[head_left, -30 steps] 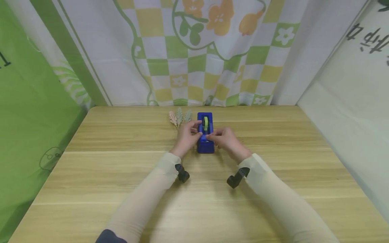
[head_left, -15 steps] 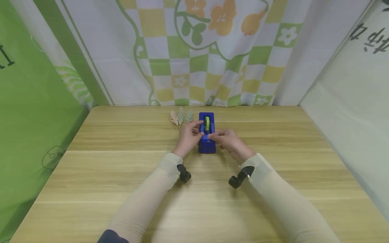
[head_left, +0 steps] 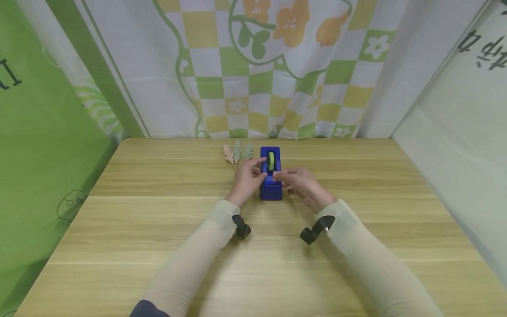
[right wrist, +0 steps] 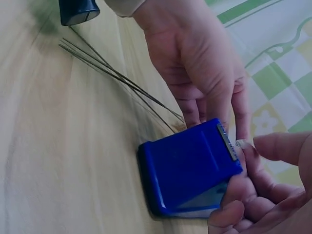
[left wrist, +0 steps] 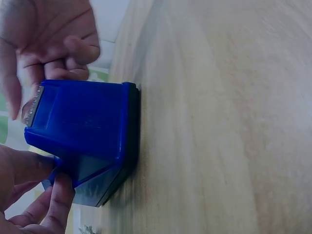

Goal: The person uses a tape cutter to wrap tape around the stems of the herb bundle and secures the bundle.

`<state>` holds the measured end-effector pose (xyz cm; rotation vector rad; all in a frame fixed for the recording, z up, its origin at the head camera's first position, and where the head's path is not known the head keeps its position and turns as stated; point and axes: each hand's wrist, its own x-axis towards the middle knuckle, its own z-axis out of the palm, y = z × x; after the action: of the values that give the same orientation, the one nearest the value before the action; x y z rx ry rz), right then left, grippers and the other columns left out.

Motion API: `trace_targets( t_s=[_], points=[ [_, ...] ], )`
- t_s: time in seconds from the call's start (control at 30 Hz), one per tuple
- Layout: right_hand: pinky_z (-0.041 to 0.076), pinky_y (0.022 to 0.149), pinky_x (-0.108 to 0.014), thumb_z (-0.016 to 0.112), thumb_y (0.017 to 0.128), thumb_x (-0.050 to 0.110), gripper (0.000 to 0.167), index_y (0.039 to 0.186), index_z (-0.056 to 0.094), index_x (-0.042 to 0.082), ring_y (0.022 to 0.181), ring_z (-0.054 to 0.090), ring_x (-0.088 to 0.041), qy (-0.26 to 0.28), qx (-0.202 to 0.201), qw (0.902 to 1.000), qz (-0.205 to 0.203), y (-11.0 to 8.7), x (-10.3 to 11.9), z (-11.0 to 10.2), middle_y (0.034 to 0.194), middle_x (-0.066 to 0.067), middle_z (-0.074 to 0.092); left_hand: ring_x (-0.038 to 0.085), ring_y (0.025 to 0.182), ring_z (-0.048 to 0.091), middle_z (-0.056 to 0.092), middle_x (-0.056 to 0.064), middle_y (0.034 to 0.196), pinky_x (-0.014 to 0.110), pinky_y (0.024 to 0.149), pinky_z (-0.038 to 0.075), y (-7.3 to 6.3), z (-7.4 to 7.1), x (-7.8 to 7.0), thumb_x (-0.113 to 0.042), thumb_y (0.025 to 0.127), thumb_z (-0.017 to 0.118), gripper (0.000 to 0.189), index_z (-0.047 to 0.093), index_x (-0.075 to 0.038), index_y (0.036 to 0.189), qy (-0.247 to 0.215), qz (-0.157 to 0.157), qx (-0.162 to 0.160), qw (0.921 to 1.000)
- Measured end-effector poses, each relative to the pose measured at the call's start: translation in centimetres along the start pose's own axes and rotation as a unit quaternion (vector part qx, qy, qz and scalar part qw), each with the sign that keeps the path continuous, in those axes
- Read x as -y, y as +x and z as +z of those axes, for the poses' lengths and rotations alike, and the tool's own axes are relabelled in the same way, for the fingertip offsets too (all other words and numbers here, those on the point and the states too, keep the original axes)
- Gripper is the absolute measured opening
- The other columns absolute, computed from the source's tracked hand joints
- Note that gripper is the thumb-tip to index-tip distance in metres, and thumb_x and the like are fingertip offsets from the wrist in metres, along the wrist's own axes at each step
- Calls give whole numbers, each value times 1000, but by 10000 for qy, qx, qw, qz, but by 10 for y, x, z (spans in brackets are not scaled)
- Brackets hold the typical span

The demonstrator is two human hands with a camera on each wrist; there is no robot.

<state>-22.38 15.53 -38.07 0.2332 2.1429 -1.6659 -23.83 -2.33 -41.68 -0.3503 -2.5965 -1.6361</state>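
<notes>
The table (head_left: 356, 246) bears a blue dispenser (head_left: 271, 193) near its far edge, roughly midway across, upright on its base. The left hand (head_left: 246, 177) grips the dispenser's left side, thumb and fingers closed on the wall. The right hand (head_left: 304, 184) brings thumb and forefinger tips close together at the front end; whether they pinch anything cannot be told. Being held on one side only, the dispenser might twist or slide nearward if that grip slackened during a pull. Its long axis runs near to far, blunt front nearest, back toward the table's far edge. Leaf sprigs (head_left: 236, 152) lie to its left; a careless left hand could snag them. The tape roll (head_left: 271, 162) stands on edge in the far half. The toothed blade (right wrist: 227, 142) edges the front, close enough to nick a slipping fingertip.
</notes>
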Motion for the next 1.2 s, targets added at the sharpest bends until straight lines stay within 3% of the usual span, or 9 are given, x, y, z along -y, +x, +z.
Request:
trace_targets(
  t_s=[0.1,0.27,0.47,0.63,1.2],
  points=[
    [45,66,-22,69,102,26,37,124,69,-4,80,58,-11,3,63,9999,-122,-2,2,-2,85,11,67,39,109,72,65,25,127,41,92,63,0,0,1,2,96,70,46,63,-2,141,27,-11,7,10000],
    [44,60,-19,70,100,19,20,110,71,1,72,62,-8,125,135,9996,-197,-2,4,-5,82,11,73,38,110,71,65,23,129,41,92,63,-2,1,2,1,97,69,47,62,-4,143,48,-72,36,10000],
    [53,63,-17,66,103,12,31,125,65,-9,68,66,-5,253,208,9990,-295,-2,4,-7,79,8,74,38,110,71,65,23,128,41,92,63,-2,3,5,0,97,70,47,62,-4,143,48,-33,9,10000],
    [62,72,-19,62,103,2,24,121,62,-14,68,71,-5,679,349,9965,-334,-3,5,-9,76,4,74,39,107,72,65,24,126,41,92,63,-2,4,6,1,95,70,47,63,-2,142,2,79,-56,10000],
    [63,72,-20,58,104,-1,25,123,61,-17,70,74,-9,967,442,9942,-190,-10,14,0,76,-2,75,37,108,71,65,23,128,40,90,63,-3,2,2,-1,97,70,47,62,-3,143,58,58,-62,9999]
  ],
)
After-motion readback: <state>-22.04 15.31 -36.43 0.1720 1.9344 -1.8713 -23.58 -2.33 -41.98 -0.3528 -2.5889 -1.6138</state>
